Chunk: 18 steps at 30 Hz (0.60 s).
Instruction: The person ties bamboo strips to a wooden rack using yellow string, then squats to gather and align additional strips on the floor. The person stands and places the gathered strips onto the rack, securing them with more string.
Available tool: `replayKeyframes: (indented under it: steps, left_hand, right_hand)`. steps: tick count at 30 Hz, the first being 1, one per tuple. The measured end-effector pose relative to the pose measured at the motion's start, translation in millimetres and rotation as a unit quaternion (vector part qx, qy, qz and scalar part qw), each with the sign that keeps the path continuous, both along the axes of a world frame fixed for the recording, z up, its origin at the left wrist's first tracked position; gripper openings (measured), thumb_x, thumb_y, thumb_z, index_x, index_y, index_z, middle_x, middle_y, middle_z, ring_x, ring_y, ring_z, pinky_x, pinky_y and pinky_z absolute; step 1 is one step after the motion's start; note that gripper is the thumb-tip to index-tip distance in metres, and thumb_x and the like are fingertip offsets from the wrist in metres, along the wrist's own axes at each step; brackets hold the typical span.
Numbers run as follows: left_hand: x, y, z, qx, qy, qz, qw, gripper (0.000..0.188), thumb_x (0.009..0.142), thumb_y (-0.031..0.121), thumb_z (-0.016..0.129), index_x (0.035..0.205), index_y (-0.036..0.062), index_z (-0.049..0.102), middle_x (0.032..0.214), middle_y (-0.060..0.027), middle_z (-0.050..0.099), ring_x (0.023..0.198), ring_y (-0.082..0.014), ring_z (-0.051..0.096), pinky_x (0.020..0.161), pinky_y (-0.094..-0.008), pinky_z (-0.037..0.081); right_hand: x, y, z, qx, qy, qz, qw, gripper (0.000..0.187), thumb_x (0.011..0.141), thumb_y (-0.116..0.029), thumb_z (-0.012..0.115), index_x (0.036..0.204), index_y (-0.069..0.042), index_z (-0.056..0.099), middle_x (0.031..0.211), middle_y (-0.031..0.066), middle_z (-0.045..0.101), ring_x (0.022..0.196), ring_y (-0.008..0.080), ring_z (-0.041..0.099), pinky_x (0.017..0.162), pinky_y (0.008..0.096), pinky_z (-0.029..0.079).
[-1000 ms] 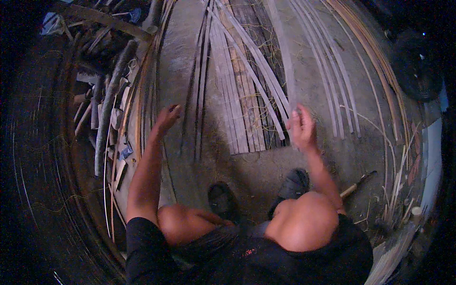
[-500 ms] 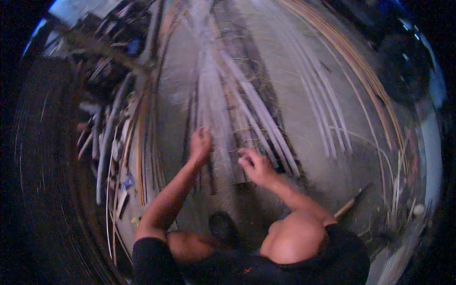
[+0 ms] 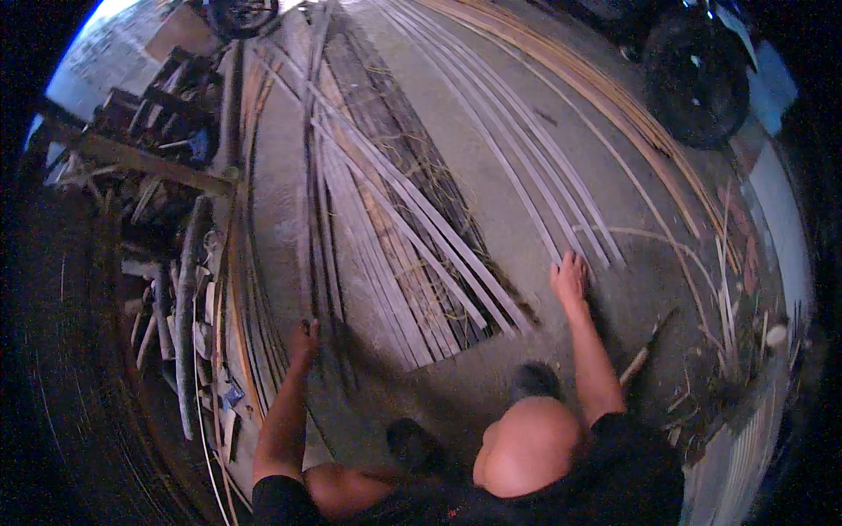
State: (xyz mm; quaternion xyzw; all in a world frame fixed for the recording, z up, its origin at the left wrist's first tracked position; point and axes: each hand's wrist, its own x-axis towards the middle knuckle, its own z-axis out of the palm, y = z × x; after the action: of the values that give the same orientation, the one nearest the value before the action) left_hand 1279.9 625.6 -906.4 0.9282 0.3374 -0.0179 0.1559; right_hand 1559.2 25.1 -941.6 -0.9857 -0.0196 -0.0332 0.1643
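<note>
On the right, my right hand (image 3: 570, 277) reaches down to the near end of a long pale strip (image 3: 537, 223), its fingers closed around the tip. More pale strips (image 3: 579, 203) lie beside it, roughly parallel. My left hand (image 3: 304, 342) is low on the left, near the ends of several dark strips (image 3: 309, 219); its fingers look apart and hold nothing visible. Between my hands lies a fan of greyish strips (image 3: 377, 272), with a few paler strips (image 3: 421, 219) crossing over it. Beneath them is a dark bundle (image 3: 377, 96) with loose yellowish ties.
A cluttered pile of wood pieces (image 3: 158, 114) and poles (image 3: 187, 324) fills the left side. Long brown strips (image 3: 605, 83) curve along the right, near a black wheel (image 3: 697, 83). A knife-like tool (image 3: 645, 351) lies on the floor by my right arm.
My hands have moved apart from the middle: the right one out to the pale strips on the right, the left one down and leftward. The view has shifted too.
</note>
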Motion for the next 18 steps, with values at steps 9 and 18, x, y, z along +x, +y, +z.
replayKeyframes:
  steps: [9,18]
  left_hand:
    - [-26.8,17.7,-9.2,0.105,-0.057,0.017,0.993,0.043,0.089,0.029,0.062,0.117,-0.0027,0.058,0.113,-0.0247,0.063,0.104,-0.0416,0.061,0.086,-0.0451,0.049]
    - [-21.3,18.4,-38.8,-0.151,-0.024,0.087,0.984,0.069,0.087,0.024,0.063,0.143,-0.0030,0.034,0.128,-0.0269,0.055,0.118,-0.0418,0.054,0.103,-0.0439,0.041]
  right_hand:
    - [-48.8,116.9,141.7,0.395,0.015,0.110,0.912,0.027,0.095,-0.022,0.055,0.109,0.001,0.053,0.094,0.0237,0.064,0.081,0.0407,0.061,0.072,0.0443,0.047]
    - [-104.9,131.9,109.7,0.375,0.061,0.138,0.915,0.021,0.096,-0.020,0.055,0.100,0.001,0.055,0.080,0.0178,0.062,0.071,0.0260,0.060,0.065,0.0379,0.047]
